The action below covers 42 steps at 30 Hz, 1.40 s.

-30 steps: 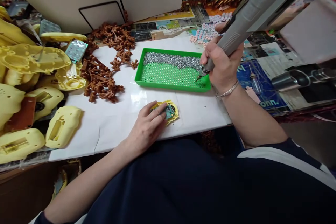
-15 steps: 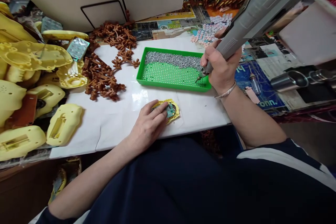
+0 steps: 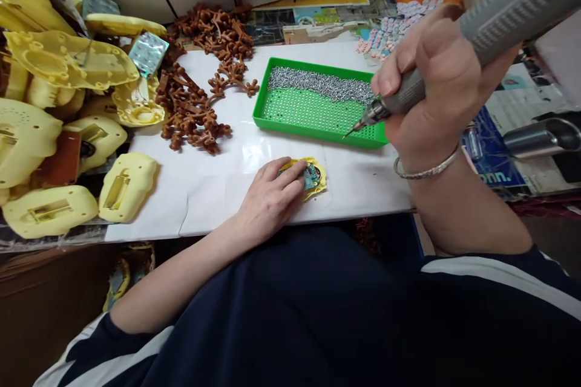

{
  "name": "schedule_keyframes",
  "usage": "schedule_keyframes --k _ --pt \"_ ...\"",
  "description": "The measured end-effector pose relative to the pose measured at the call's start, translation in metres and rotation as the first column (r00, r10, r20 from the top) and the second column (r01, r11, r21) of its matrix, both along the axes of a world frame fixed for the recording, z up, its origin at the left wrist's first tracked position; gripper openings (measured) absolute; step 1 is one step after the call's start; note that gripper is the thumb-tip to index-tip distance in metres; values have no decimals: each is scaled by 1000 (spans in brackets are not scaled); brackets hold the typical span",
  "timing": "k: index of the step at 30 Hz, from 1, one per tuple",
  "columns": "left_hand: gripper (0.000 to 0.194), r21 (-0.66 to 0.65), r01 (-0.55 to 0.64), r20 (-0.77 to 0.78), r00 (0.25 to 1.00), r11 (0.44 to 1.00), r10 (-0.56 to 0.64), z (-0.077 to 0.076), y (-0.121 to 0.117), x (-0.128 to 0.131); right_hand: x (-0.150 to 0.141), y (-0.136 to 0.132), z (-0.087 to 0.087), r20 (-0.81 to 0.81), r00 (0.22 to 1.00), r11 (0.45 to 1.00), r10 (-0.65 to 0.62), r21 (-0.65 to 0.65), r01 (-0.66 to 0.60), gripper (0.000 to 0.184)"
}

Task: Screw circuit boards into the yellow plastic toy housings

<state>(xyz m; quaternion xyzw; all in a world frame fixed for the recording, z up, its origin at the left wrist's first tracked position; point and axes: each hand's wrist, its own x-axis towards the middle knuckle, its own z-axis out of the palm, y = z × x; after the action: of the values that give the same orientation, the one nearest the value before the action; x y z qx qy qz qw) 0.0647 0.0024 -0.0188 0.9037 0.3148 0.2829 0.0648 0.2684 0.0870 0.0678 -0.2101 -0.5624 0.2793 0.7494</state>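
Note:
My left hand (image 3: 271, 195) rests on the white table, fingers pressed onto a small yellow plastic part with a green circuit board (image 3: 311, 175) in it. My right hand (image 3: 436, 81) is wrapped round a grey electric screwdriver (image 3: 494, 18), lifted above the table. Its tip (image 3: 351, 131) hovers over the near right edge of a green perforated tray (image 3: 318, 113). A band of small silver screws (image 3: 320, 84) lies along the tray's far side.
Brown plastic pieces (image 3: 195, 106) are heaped left of the tray. Yellow plastic shells (image 3: 49, 133) crowd the left side. Pink and white small parts (image 3: 393, 30) lie behind the tray. A metal cylinder (image 3: 542, 136) sits at the right on printed paper.
My right hand has lifted the screwdriver out of the tray and toward me. The view shifted closer and to the left. My left hand has stayed on the yellow part.

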Motion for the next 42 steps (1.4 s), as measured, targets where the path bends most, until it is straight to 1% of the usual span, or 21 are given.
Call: schedule_keyframes --k 2,4,6,9,12,16,19,21,24,28,31,33,35,36,38,40,42 --pt "20 -17 20 9 1000 1000 -20 0 1 0 -14 -15 1 6 992 992 123 -33 -122 31" --pt "20 -32 31 17 999 999 -31 0 2 -1 -25 -25 -4 23 984 982 178 -60 -176 25" --pt "19 -38 36 28 999 999 -35 0 2 -1 -32 -31 -12 58 982 982 182 -65 -179 18" --pt "18 -51 35 43 999 998 -33 -1 2 0 -36 -31 -24 90 983 986 160 -54 -156 24" --pt "18 -69 31 52 998 997 -27 -2 2 0 -37 -29 -29 106 983 988 148 -56 -143 22" --pt "19 -52 36 56 998 998 -33 -3 2 0 -36 -27 -30 159 977 990 140 -53 -133 18" --pt "21 -86 33 42 999 996 -29 -3 2 0 -35 -27 -32 127 977 983 172 -85 -162 23" --pt "21 -116 32 38 999 993 -28 -2 2 -1 -36 -27 -32 105 980 982 168 -106 -157 28" --pt "20 -153 39 41 999 987 -33 -1 2 -1 -37 -26 -33 117 980 981 161 -128 -145 32" --pt "19 -154 36 45 999 987 -29 -1 3 -2 -40 -24 -35 138 972 974 192 -148 -172 32" --pt "19 -144 37 40 999 989 -31 -1 4 -2 -41 -23 -36 187 965 965 186 -221 -143 41" --pt "18 -137 44 43 998 990 -38 -2 5 -2 -40 -22 -33 192 958 957 211 -240 -162 41" --pt "19 -115 54 46 998 992 -49 -2 5 -2 -36 -21 -25 143 963 963 230 -179 -203 37" --pt "19 -97 60 47 997 993 -56 -2 5 -2 -33 -20 -19 112 968 969 223 -132 -208 35" --pt "18 -50 63 50 997 997 -61 -1 4 -3 -23 -17 -7 82 985 987 152 -61 -147 31" --pt "18 -3 44 64 997 999 -44 1 1 -8 -9 -12 1 85 996 999 33 -14 -32 31" --pt "23 24 -7 86 996 1000 5 3 -3 -15 7 -6 0 93 991 995 -98 -9 99 32"
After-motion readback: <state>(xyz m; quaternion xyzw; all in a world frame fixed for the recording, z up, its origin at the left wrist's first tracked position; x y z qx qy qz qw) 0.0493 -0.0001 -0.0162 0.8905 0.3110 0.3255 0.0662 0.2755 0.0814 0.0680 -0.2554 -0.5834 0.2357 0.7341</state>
